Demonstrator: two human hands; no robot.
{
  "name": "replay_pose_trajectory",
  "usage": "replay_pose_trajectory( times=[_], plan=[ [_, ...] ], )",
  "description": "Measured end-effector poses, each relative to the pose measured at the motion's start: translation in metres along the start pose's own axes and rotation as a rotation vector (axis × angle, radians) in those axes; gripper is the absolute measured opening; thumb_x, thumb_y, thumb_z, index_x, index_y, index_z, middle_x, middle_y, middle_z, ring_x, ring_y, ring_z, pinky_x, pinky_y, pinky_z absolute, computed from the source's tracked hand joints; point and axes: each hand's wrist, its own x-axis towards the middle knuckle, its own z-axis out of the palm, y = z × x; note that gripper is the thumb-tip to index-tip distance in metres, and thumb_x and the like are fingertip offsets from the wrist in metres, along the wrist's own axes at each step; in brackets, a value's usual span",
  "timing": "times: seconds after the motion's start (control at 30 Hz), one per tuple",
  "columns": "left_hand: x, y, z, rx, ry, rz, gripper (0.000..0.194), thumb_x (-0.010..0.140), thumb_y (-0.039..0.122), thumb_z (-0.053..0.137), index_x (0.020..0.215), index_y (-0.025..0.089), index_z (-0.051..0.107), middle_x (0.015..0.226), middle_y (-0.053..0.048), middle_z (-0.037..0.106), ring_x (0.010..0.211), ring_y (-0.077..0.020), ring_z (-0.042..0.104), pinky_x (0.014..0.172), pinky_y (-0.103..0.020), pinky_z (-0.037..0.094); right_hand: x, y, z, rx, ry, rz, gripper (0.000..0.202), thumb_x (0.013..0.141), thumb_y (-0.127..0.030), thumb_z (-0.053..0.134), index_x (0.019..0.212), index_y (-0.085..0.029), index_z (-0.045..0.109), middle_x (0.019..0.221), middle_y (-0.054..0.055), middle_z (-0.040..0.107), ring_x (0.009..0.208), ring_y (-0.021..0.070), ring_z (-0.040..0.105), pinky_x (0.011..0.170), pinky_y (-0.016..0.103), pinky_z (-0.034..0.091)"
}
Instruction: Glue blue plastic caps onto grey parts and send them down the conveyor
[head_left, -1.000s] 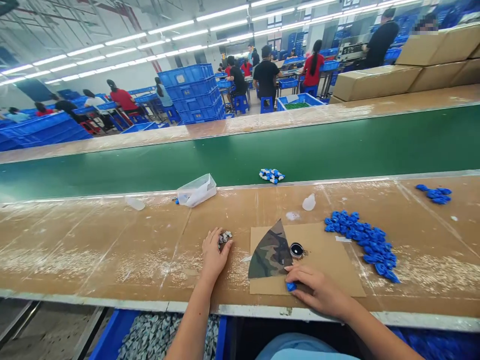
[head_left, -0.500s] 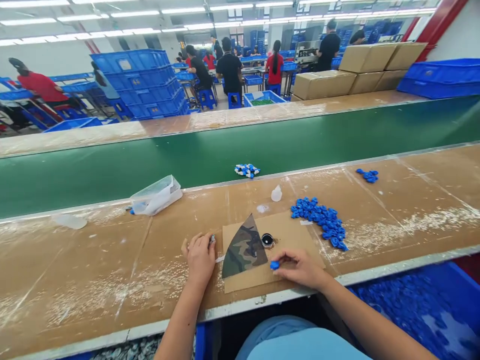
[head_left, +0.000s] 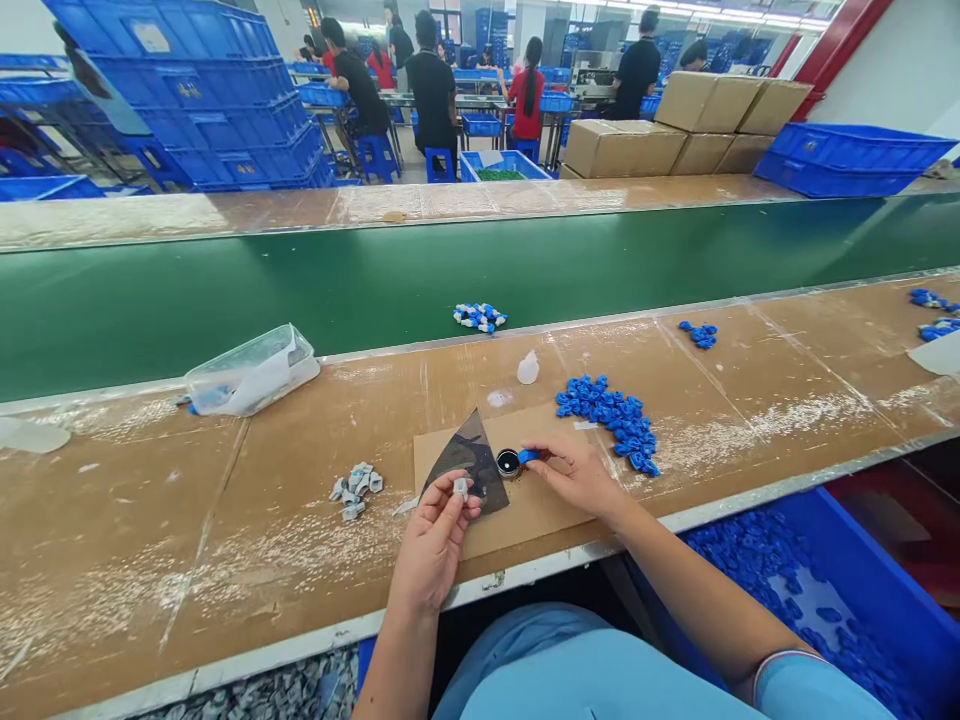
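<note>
Between the fingertips of my left hand (head_left: 437,535) is a small grey plastic part (head_left: 460,488), raised over the camouflage-patterned sheet (head_left: 471,462). My right hand (head_left: 581,476) pinches a small blue plastic part (head_left: 528,456) at the right edge of a small round container (head_left: 508,462) with dark contents. Whether the blue part touches the container I cannot tell. Sheet and container both rest on a flat piece of cardboard (head_left: 540,520). Left of the cardboard lies a small pile of grey parts (head_left: 355,490). A larger heap of blue parts (head_left: 616,420) lies to the right.
A green conveyor belt (head_left: 360,280) runs behind the bench, carrying a cluster of blue-and-white parts (head_left: 480,318). A clear plastic box (head_left: 255,372) stands at the back left. Below the front edge are a blue bin (head_left: 885,560) and many grey parts (head_left: 277,690).
My left hand has moved right from the grey pile, uncovering it, and now holds a grey part above the sheet. My right hand has brought the blue part up to the round container.
</note>
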Motion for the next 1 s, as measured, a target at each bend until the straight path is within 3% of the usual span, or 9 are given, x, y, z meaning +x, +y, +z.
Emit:
replay_pose_trajectory(
  times=[0.2, 0.3, 0.47, 0.6, 0.83, 1.0],
  plan=[
    [0.0, -0.011, 0.004, -0.022, -0.002, -0.047, 0.04, 0.059, 0.032, 0.083, 0.093, 0.018, 0.066, 0.087, -0.002, 0.068, 0.065, -0.0077, 0.062, 0.067, -0.021, 0.052, 0.004, 0.0, 0.002, -0.106, -0.052, -0.053, 0.015, 0.09, -0.022, 0.055, 0.097, -0.021, 0.068, 0.092, 0.006, 0.074, 0.087, 0.0192, 0.068, 0.078, 0.032, 0.054],
    [0.0, -0.012, 0.004, 0.063, 0.002, -0.011, 0.04, 0.059, 0.032, 0.082, 0.094, 0.018, 0.066, 0.09, -0.003, 0.068, 0.068, -0.0088, 0.063, 0.07, -0.023, 0.052, 0.005, 0.0, 0.002, -0.125, -0.064, -0.077, 0.015, 0.09, -0.021, 0.055, 0.098, -0.02, 0.068, 0.093, 0.006, 0.074, 0.088, 0.019, 0.068, 0.079, 0.032, 0.054],
    [0.001, -0.019, 0.004, 0.275, 0.017, 0.077, 0.038, 0.063, 0.035, 0.078, 0.096, 0.018, 0.068, 0.073, 0.0, 0.066, 0.067, -0.0113, 0.062, 0.067, -0.024, 0.052, 0.006, -0.001, 0.002, -0.119, -0.057, -0.071, 0.014, 0.089, -0.019, 0.057, 0.098, -0.019, 0.068, 0.094, 0.007, 0.074, 0.09, 0.0193, 0.068, 0.081, 0.033, 0.054],
    [0.001, -0.024, 0.006, 0.327, 0.011, 0.113, 0.039, 0.065, 0.039, 0.076, 0.097, 0.019, 0.069, 0.087, -0.004, 0.07, 0.075, -0.014, 0.065, 0.075, -0.029, 0.054, 0.006, 0.0, 0.002, -0.092, -0.039, -0.037, 0.014, 0.087, -0.019, 0.058, 0.096, -0.02, 0.068, 0.093, 0.007, 0.074, 0.09, 0.0195, 0.069, 0.082, 0.033, 0.054],
    [0.004, -0.03, 0.007, 0.386, 0.016, 0.194, 0.032, 0.067, 0.039, 0.074, 0.091, 0.018, 0.072, 0.091, -0.006, 0.071, 0.085, -0.0168, 0.065, 0.083, -0.032, 0.052, -0.001, -0.003, 0.006, 0.017, 0.022, 0.051, 0.017, 0.085, -0.02, 0.058, 0.098, -0.018, 0.068, 0.093, 0.008, 0.074, 0.083, 0.0181, 0.069, 0.076, 0.031, 0.056],
    [0.004, -0.033, 0.004, 0.359, -0.004, 0.197, 0.035, 0.065, 0.035, 0.076, 0.096, 0.018, 0.07, 0.093, -0.007, 0.072, 0.091, -0.0182, 0.066, 0.088, -0.033, 0.051, -0.012, -0.017, 0.016, 0.129, -0.049, 0.074, 0.016, 0.086, -0.022, 0.06, 0.098, -0.02, 0.07, 0.092, 0.005, 0.074, 0.082, 0.0162, 0.068, 0.077, 0.029, 0.055]
  ],
)
